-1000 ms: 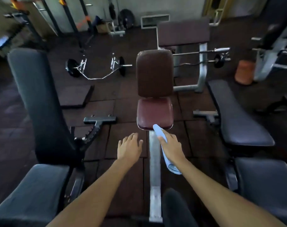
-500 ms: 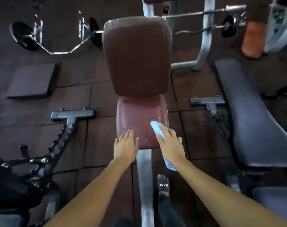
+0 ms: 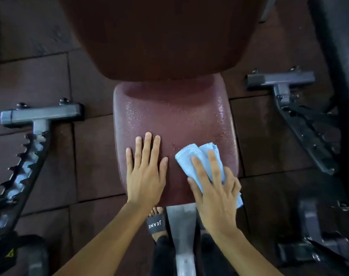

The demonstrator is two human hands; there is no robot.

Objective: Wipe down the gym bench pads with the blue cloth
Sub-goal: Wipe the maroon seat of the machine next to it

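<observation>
Step in hand: the seat is being wiped. The folded light-blue terry cloth [image 3: 191, 154] is being pressed onto the near right part of the maroon vinyl seat pad [image 3: 169, 120] by the right hand [image 3: 215, 188]. The fingers are being held extended and spread over the fabric, not curled round it. The left hand [image 3: 144, 172] is being laid palm-down on the near left of the same pad, fingers straight and slightly apart, with nothing held. It is lying just beside the cloth and is not touching it.

Fine glistening droplets [image 3: 219, 110] are being observed over the far half and along the right edge of the seat, so the wipe is being judged as barely begun.

For a clean result, even palm pressure is being advised, with overlapping strokes carried from the near edge toward the junction under the large maroon backrest pad [image 3: 159, 36]. The rounded right edge is not being left out. The bracing hand is being shifted off each strip before the cloth is passed over it. A dry face of the cloth is being turned outward once it is soaked. The backrest is being judged as not yet wiped.
</observation>
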